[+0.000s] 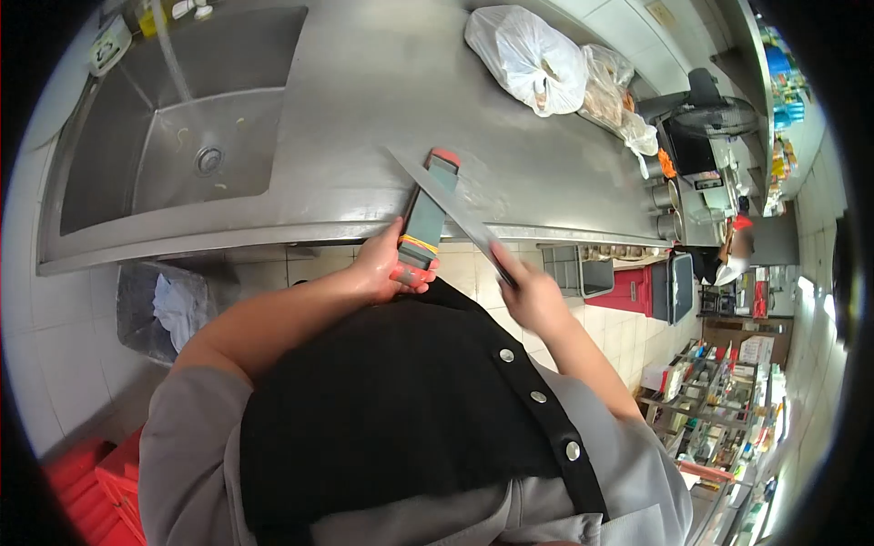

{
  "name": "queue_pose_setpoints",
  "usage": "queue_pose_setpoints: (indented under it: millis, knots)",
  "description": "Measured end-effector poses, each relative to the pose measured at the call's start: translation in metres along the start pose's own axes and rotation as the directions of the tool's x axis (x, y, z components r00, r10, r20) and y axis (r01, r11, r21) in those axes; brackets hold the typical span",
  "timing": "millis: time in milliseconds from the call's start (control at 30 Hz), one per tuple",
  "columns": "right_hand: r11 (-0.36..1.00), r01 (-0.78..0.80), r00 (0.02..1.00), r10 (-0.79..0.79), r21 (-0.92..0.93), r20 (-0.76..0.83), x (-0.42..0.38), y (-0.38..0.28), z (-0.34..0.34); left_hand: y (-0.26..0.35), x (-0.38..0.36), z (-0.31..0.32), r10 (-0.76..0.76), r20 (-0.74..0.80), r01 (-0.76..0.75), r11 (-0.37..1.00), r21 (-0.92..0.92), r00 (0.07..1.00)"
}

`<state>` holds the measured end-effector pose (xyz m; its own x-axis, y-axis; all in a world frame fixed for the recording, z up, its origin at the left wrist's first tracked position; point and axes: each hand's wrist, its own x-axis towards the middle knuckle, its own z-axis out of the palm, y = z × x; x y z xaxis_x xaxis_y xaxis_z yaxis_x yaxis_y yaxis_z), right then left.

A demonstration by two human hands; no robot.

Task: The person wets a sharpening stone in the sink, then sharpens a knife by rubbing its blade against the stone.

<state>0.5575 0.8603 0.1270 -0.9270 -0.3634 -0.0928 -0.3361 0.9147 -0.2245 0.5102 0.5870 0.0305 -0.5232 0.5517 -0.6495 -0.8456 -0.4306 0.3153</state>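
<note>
My left hand [387, 268] grips the near end of a grey sharpening stone [428, 214] with red ends, which lies on the front edge of the steel counter [364, 100] and juts toward me. My right hand [533, 296] holds the handle of a long knife [446, 196]. Its blade lies slanted across the stone, tip pointing up and left. A yellow band wraps the stone near my left thumb.
A steel sink [182, 136] with water running from a tap is at the left. White plastic bags [528, 59] sit on the counter at the back right. A bin with a bag [164, 309] stands under the counter. Another person [737, 246] stands far right.
</note>
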Motion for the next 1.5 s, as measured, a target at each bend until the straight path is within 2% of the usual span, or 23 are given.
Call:
queue_pose_setpoints:
  millis: [133, 233, 300, 333, 367, 400, 467, 500, 633, 667, 733, 833, 867, 933, 1033, 1100, 1167, 1233, 1267, 1333, 1400, 1433, 1500]
  knots:
    - [0.986, -0.114, 0.993, 0.109, 0.122, 0.048, 0.071, -0.023, 0.0, -0.001, 0.001, -0.001, -0.018, -0.017, 0.017, 0.999, -0.038, 1.0]
    - [0.993, 0.004, 1.0, 0.0, 0.12, -0.031, 0.007, -0.008, 0.0, -0.005, 0.011, -0.006, -0.019, 0.022, 0.02, 0.998, -0.067, 1.0]
    - [0.978, 0.065, 0.994, -0.047, 0.197, -0.095, -0.033, -0.004, 0.0, -0.001, 0.013, -0.006, 0.017, 0.046, -0.014, 0.997, -0.072, 0.999]
    - [0.967, 0.061, 0.995, -0.039, 0.247, -0.093, -0.039, -0.007, -0.003, -0.002, 0.01, -0.006, 0.037, 0.054, -0.034, 0.998, -0.059, 0.998]
    - [0.987, -0.024, 1.0, 0.026, 0.157, -0.01, -0.033, -0.005, -0.003, -0.003, 0.006, -0.006, 0.042, 0.061, -0.04, 0.999, -0.032, 0.997]
    - [0.977, 0.057, 0.994, -0.036, 0.206, -0.105, -0.011, 0.001, 0.004, -0.002, 0.002, -0.004, 0.028, 0.028, -0.027, 0.999, -0.028, 0.999]
    - [0.961, 0.025, 0.996, 0.0, 0.277, -0.093, 0.048, 0.007, 0.013, -0.001, -0.001, 0.002, 0.008, -0.034, -0.009, 1.0, -0.03, 0.999]
    - [0.951, -0.21, 0.976, 0.192, 0.225, 0.098, 0.076, -0.012, -0.005, -0.002, -0.001, 0.001, 0.014, -0.025, -0.015, 1.0, -0.021, 1.0]
    - [0.944, -0.013, 0.996, 0.042, 0.331, -0.083, 0.049, 0.003, 0.012, -0.004, 0.008, -0.007, 0.006, 0.046, -0.003, 0.999, -0.05, 0.999]
    - [0.947, 0.057, 0.988, -0.008, 0.317, -0.153, 0.022, 0.008, 0.017, -0.005, 0.008, -0.007, 0.017, 0.049, -0.015, 0.999, -0.044, 0.999]
    - [0.947, 0.017, 0.999, 0.0, 0.321, -0.051, -0.018, 0.002, 0.002, -0.001, 0.007, -0.005, 0.031, 0.042, -0.029, 0.999, -0.037, 0.999]
    - [0.965, -0.069, 0.998, 0.064, 0.253, 0.029, 0.009, 0.006, -0.005, 0.003, -0.004, 0.001, 0.007, -0.007, -0.007, 1.0, 0.009, 1.0]
    - [0.949, -0.004, 0.999, 0.014, 0.314, -0.03, 0.034, 0.011, 0.002, 0.003, -0.006, 0.004, 0.014, -0.026, -0.013, 1.0, 0.025, 1.0]
    - [0.953, -0.11, 0.991, 0.083, 0.281, 0.107, 0.079, 0.0, -0.006, 0.003, -0.006, 0.007, 0.024, -0.059, -0.023, 0.999, 0.027, 0.998]
    - [0.968, -0.059, 0.998, 0.062, 0.244, -0.005, 0.065, -0.003, 0.003, -0.001, -0.001, 0.003, 0.011, -0.061, -0.011, 1.0, -0.001, 0.998]
    - [0.965, 0.049, 0.998, -0.04, 0.256, -0.041, 0.009, 0.0, 0.006, -0.004, 0.005, -0.004, 0.018, -0.004, -0.019, 1.0, -0.013, 1.0]
    - [0.96, 0.108, 0.994, -0.099, 0.257, -0.049, 0.001, 0.005, 0.003, 0.0, 0.002, -0.003, 0.036, 0.008, -0.036, 0.999, 0.005, 0.999]
    - [0.961, 0.077, 0.997, -0.073, 0.264, -0.024, 0.002, -0.002, 0.0, -0.001, 0.0, -0.004, 0.031, -0.006, -0.031, 0.999, 0.025, 1.0]
    - [0.983, 0.044, 0.999, -0.044, 0.181, -0.004, 0.024, -0.004, 0.0, -0.002, 0.0, -0.003, 0.031, -0.019, -0.03, 0.999, 0.022, 0.999]
    - [0.972, -0.083, 0.994, 0.067, 0.218, 0.082, 0.077, -0.02, -0.009, -0.003, 0.003, 0.001, 0.044, -0.014, -0.044, 0.999, 0.007, 0.999]
    - [0.976, -0.119, 0.99, 0.102, 0.184, 0.1, 0.097, -0.022, -0.008, -0.004, 0.003, -0.002, 0.057, 0.012, -0.057, 0.998, -0.007, 0.998]
    - [0.976, -0.141, 0.986, 0.123, 0.165, 0.112, 0.1, -0.024, -0.007, -0.004, 0.004, -0.003, 0.046, 0.007, -0.046, 0.999, -0.008, 0.999]
    - [0.977, -0.062, 0.993, 0.041, 0.204, 0.107, 0.055, -0.011, 0.0, -0.006, 0.008, -0.004, 0.028, 0.008, -0.028, 0.999, -0.026, 1.0]
